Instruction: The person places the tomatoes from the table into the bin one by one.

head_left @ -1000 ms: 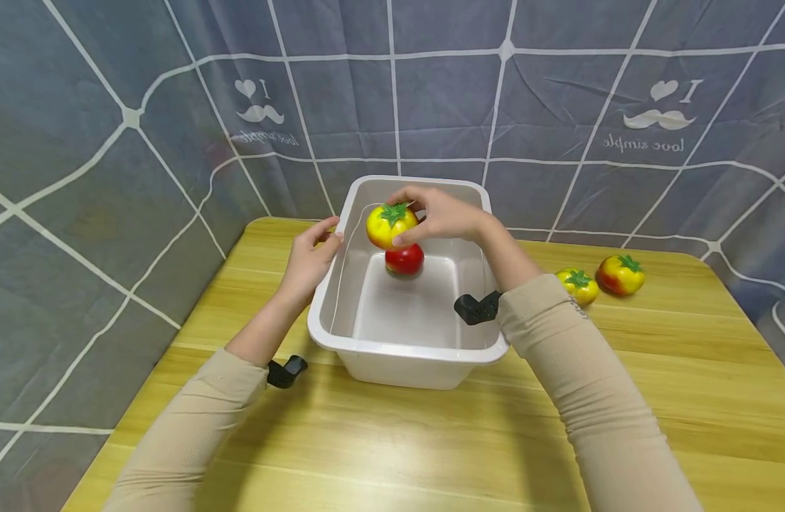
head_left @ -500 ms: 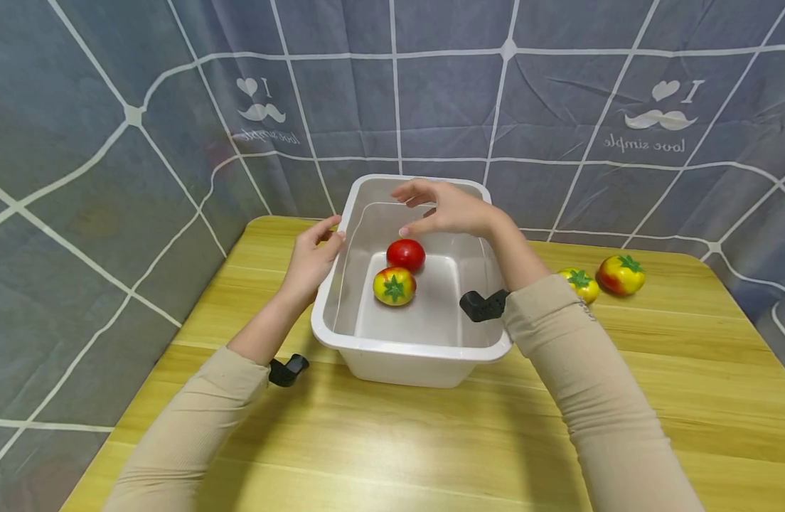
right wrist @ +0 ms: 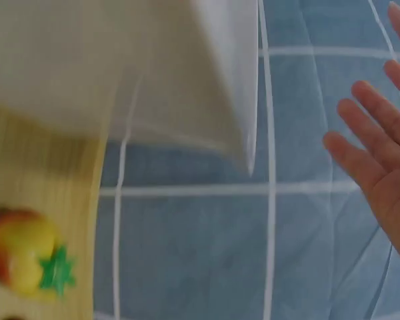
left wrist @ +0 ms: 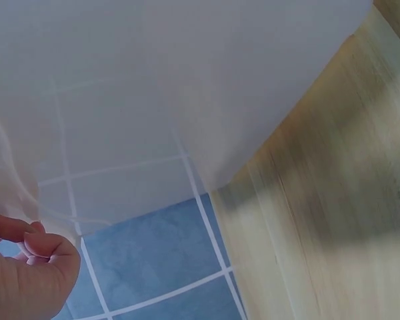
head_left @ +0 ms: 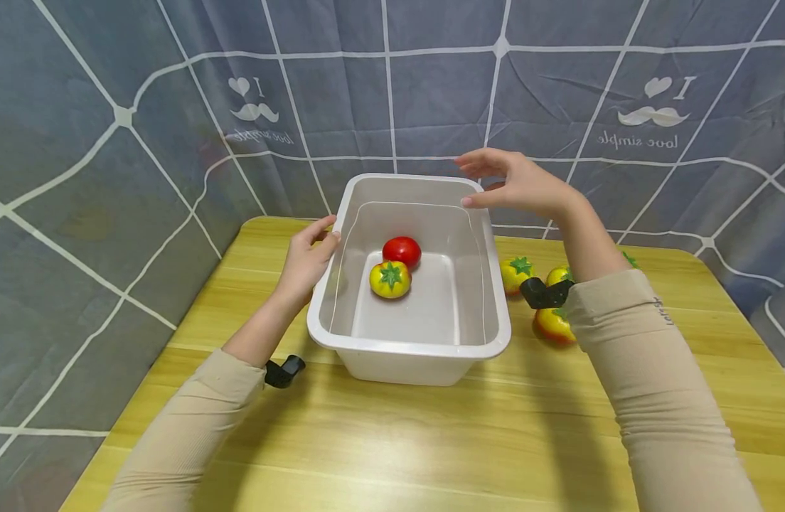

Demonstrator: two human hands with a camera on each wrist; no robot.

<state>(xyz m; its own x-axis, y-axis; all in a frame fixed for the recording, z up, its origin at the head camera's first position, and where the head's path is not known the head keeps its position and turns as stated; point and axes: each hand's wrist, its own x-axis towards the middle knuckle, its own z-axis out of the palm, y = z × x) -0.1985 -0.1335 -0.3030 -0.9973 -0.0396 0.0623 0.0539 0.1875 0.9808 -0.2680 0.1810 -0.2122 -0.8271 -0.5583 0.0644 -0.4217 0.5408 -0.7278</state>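
Observation:
A white plastic basin point(head_left: 405, 350) stands on the table. My left hand point(head_left: 307, 257) holds its left rim; in the left wrist view the thumb and curled fingers point(left wrist: 47, 247) meet at the edge. On the basin floor lie a glossy red toy fruit point(head_left: 402, 252) and, nearer me, a yellow toy fruit point(head_left: 389, 280) with a green star-shaped leaf cap. My right hand point(head_left: 517, 181) is raised above the basin's far right corner, fingers spread, holding nothing. In the right wrist view its fingers point(right wrist: 377, 140) are apart from the basin wall.
Right of the basin several yellow-red toy fruits lie on the wooden table point(head_left: 392, 441), among them one beside the rim point(head_left: 515, 276) and one nearer me point(head_left: 552, 326). My right forearm partly hides others. A grey-blue grid curtain point(head_left: 444, 107) hangs behind.
My right hand lowered the yellow fruit into the basin, let it go, then moved right and up out of it. My left hand has stayed at the rim.

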